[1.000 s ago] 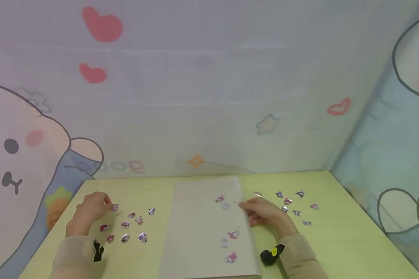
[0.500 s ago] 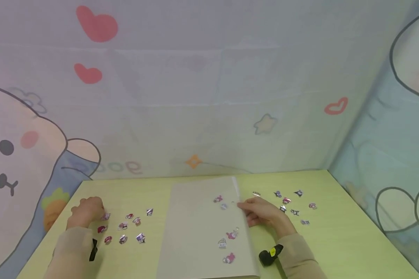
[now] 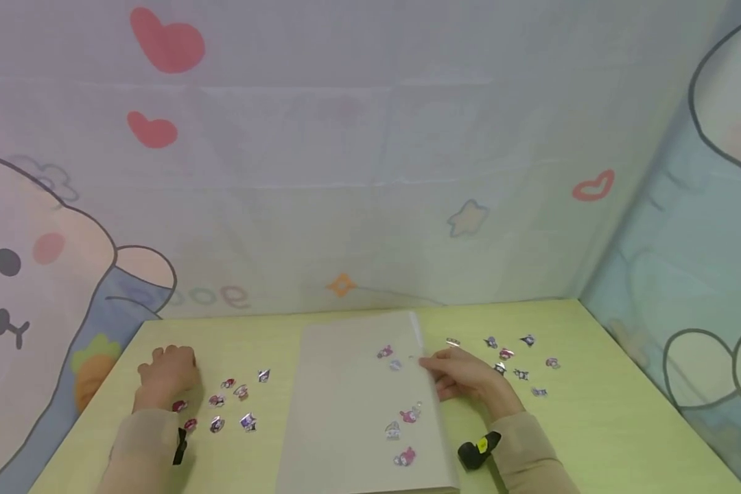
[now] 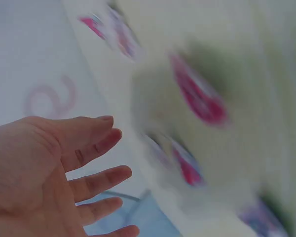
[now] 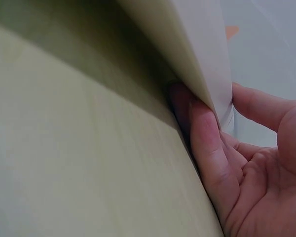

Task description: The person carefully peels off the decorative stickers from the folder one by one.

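My left hand (image 3: pixel 169 374) hovers at the left of the table with its fingers spread and nothing in them, as the left wrist view shows. Beneath its fingers are small shiny stickers, blurred in that view, among them a pink one (image 4: pixel 200 94). A white album (image 3: pixel 339 405) lies mid-table, with several character stickers, such as a pink one (image 3: pixel 407 456), along its right side. My right hand (image 3: pixel 466 374) pinches the album's right edge. In the right wrist view the thumb is above that edge (image 5: pixel 202 54), other fingers underneath, and the edge stands off the table.
More loose stickers lie to the left of the album, including a purple one (image 3: pixel 248 421), and others to its right, including a dark one (image 3: pixel 521 374). A printed cloth (image 3: pixel 346 158) hangs behind the pale yellow table (image 3: pixel 611 425).
My left hand has let go of a sticker, which went down at the left; the fingers have spread and shifted slightly right. My right hand keeps hold of the album edge.
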